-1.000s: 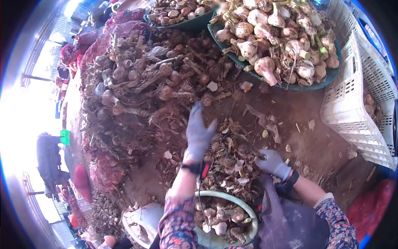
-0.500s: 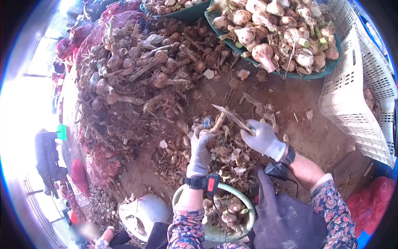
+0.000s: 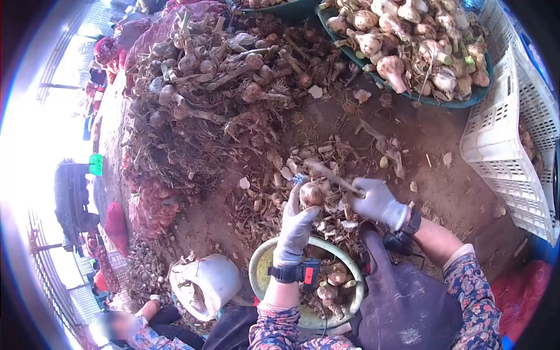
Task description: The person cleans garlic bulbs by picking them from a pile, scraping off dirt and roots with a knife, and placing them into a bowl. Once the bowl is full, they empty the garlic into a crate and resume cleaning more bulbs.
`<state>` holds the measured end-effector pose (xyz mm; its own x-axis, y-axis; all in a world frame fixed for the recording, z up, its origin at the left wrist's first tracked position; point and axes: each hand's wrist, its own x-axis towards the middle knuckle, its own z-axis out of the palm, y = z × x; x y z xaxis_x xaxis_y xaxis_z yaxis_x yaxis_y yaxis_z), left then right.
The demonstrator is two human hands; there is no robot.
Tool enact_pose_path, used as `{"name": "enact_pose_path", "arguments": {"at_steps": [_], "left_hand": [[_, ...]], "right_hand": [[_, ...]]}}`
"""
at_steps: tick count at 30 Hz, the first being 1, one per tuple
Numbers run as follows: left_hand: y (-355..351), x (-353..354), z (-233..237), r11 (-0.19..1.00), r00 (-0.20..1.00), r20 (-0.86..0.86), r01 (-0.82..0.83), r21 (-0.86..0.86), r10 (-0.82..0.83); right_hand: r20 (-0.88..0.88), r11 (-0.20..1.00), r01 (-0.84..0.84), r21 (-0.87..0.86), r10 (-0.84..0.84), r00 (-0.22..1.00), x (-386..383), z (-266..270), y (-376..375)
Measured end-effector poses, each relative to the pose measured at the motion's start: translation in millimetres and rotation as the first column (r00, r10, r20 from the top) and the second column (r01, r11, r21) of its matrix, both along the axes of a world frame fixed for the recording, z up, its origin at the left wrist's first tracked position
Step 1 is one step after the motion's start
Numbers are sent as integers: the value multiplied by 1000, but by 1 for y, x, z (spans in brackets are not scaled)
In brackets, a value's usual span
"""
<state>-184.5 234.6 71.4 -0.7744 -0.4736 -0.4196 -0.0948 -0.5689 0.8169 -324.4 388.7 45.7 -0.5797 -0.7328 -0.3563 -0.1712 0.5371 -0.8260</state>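
Note:
In the head view a garlic bulb (image 3: 311, 195) sits in the fingers of my gloved left hand (image 3: 296, 228), its round side facing up. A bit of blue material shows at that hand's fingertips. My gloved right hand (image 3: 378, 203) grips a knife (image 3: 330, 176) by its handle. The blade points up and left, passing just beyond the bulb. Beneath both hands lies a litter of cut stalks and peelings (image 3: 274, 201). Closer to my body stands a pale green basin (image 3: 255, 265) with trimmed garlic bulbs (image 3: 335, 280) in it.
A large heap of untrimmed garlic (image 3: 192, 111) spreads across the upper left. At the upper right are a teal tub (image 3: 475, 98) piled with bulbs and a white plastic crate (image 3: 496, 131). A white bucket (image 3: 219, 283) lies tipped at lower left, near another person (image 3: 153, 326).
The garlic in my left hand has turned, so its round bulb now shows instead of its stalk. The knife blade has swung lower and flatter. The whole view has shifted slightly.

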Motion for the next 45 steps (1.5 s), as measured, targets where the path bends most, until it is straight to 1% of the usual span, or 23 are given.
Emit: {"name": "enact_pose_path", "arguments": {"at_steps": [4,6,11,12,14,15,16,19,20,24,27,28,29,31,32,33,34,35,37,39,40,43,45], "left_hand": [[-13,4,-6,992,988,153,27,-124,-8],[-17,7,-5,981,994,99,70,-180,-53],[-4,5,4,993,984,179,36,-115,-14],[-8,0,13,944,970,231,148,-295,-80],[-11,7,6,698,947,304,285,-657,-101],[-13,12,2,515,935,342,341,-786,-96],[-14,15,-2,229,934,341,356,-906,-104],[-7,27,-19,444,955,294,279,-852,-35],[-4,28,-26,587,955,294,216,-780,39],[4,24,-6,366,943,333,307,-879,7],[26,27,66,812,995,105,60,-580,1],[23,32,96,704,957,239,284,-651,-164],[11,36,117,550,881,378,474,-688,-285],[-16,50,111,468,590,558,806,-364,-583],[-34,66,94,101,518,616,807,-581,-593],[-41,46,110,232,352,774,935,-267,-527],[-59,45,95,14,562,738,799,-601,-373],[-74,29,74,-167,748,643,621,-766,-167],[-101,-31,57,-359,882,440,470,-806,168],[-140,-95,27,-493,852,393,521,-697,345],[-149,-125,17,-407,671,526,738,-538,523],[-178,-166,-23,-189,491,666,860,-474,562],[-179,-158,-32,-14,520,745,824,-567,418]], "right_hand": [[-92,997,-74,-4,74,993,5,8,-6],[-113,998,-38,-47,33,993,1,22,-8],[-337,940,-332,-83,287,897,5,61,-16],[-334,931,-365,-25,336,881,7,63,-20],[-336,919,-393,13,374,864,11,60,-22],[-345,921,-389,-7,363,866,14,53,-22],[-357,921,-388,-29,353,865,15,47,-23],[-333,912,-410,6,388,859,15,37,-24],[-356,917,-398,-24,365,861,17,23,-23],[-344,925,-370,-85,322,882,18,-8,-20],[-269,939,27,344,71,961,-22,-52,-15],[-439,962,225,156,-136,888,-31,-56,0],[-459,959,271,77,-207,864,-40,-45,15],[-416,956,283,72,-229,880,-42,-33,27],[-408,962,263,71,-212,888,-39,-36,26],[-395,971,228,75,-181,901,-34,-38,24],[-283,965,224,134,-180,942,-26,-36,22],[-167,957,214,196,-182,969,-18,-33,23],[-151,970,173,173,-147,978,-3,-34,24],[-143,978,140,152,-118,983,3,-48,25],[-111,978,129,165,-112,988,4,-46,23],[-91,975,114,189,-98,991,-5,-39,22],[-135,977,120,178,-97,986,-5,-49,27]]}}
